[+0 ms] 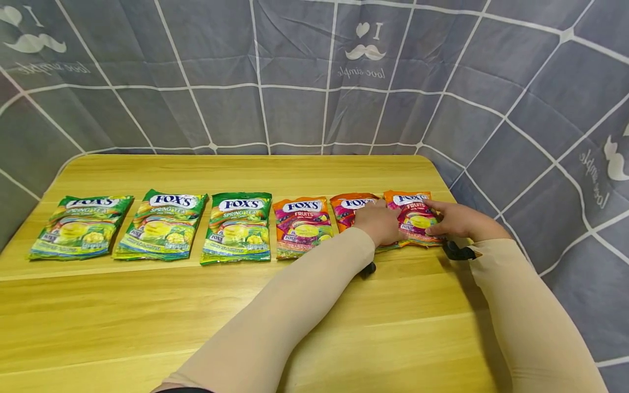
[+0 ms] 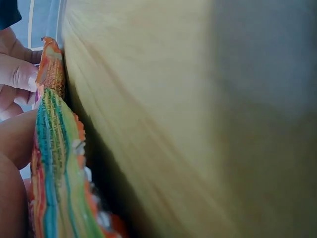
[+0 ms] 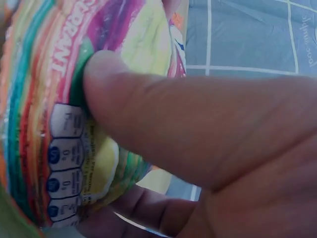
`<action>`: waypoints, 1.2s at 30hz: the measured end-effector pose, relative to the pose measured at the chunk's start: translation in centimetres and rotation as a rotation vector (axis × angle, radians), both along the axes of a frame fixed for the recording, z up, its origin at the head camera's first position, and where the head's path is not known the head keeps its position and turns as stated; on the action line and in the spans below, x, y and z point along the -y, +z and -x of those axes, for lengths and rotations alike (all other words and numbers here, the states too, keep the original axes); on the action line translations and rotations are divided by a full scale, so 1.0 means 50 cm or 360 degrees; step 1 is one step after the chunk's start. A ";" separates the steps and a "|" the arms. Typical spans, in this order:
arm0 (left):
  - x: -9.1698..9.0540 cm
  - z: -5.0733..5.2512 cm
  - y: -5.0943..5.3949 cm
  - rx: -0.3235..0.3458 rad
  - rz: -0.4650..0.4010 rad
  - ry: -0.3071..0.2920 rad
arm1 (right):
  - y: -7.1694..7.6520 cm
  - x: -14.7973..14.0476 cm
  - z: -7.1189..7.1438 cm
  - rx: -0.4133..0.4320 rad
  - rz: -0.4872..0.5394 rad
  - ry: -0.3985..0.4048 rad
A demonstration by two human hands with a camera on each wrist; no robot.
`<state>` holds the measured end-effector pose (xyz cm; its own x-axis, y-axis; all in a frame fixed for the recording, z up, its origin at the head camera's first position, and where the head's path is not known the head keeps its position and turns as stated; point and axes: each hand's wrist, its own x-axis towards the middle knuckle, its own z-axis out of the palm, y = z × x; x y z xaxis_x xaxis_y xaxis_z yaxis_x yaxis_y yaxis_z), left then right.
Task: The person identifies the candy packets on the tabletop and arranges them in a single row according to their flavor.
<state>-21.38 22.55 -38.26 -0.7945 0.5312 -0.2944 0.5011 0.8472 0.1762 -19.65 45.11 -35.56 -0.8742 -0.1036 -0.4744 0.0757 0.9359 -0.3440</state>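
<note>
At the right end of a row lies an orange-and-purple Fox's Fruits candy bag. My right hand holds its right edge; in the right wrist view the thumb lies on the printed front, with fingers round the far side. My left hand reaches across the right part of the middle Fruits bag, beside the end bag's left edge. In the left wrist view its fingers touch the top of a striped bag; whether they grip it is hidden.
Another Fruits bag lies left of the middle one. Further left, three green Spring Tea candy bags continue the row on the wooden table. A grey tiled-pattern cloth hangs behind and along the right side.
</note>
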 end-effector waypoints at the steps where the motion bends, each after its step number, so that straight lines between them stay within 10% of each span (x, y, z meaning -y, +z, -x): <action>1: 0.000 -0.001 0.000 -0.0007 -0.0003 0.0003 | 0.001 0.002 0.001 -0.0018 -0.0034 0.0020; 36: 0.001 0.004 -0.006 0.0053 -0.0022 -0.0028 | -0.002 0.001 0.017 0.0046 -0.0151 0.0152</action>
